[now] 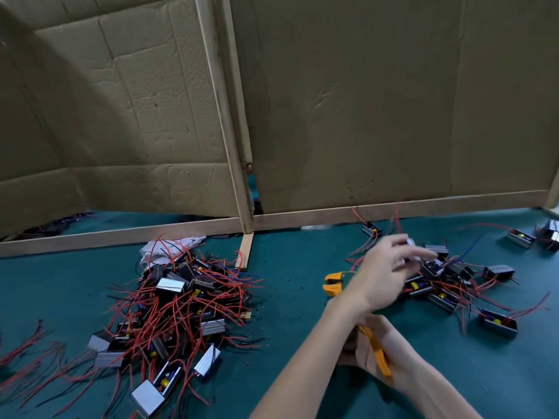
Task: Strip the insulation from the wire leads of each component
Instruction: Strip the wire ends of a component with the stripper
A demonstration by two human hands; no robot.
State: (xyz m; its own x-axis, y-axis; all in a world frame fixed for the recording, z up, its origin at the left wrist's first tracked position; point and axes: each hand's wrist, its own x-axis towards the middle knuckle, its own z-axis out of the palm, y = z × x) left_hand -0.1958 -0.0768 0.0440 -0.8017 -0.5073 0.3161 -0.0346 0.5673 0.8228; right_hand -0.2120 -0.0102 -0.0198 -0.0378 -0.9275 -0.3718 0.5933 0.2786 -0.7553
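Observation:
My left hand (388,263) reaches across to the right, blurred, over the right-hand pile of components (444,279), small black and silver modules with red and black wire leads. A pale blur lies at its fingertips, and I cannot tell if it holds anything. My right hand (373,346) lies under the left forearm and grips the yellow handles of the wire stripper (334,284), whose yellow head points left on the green mat. A larger tangled pile of components (181,309) with red leads lies to the left.
Cardboard panels on a wooden frame (239,152) wall off the back of the green table (290,343). A white cloth (160,249) lies behind the left pile. Loose components (497,325) and stray red wires (27,352) lie scattered at the far right and far left.

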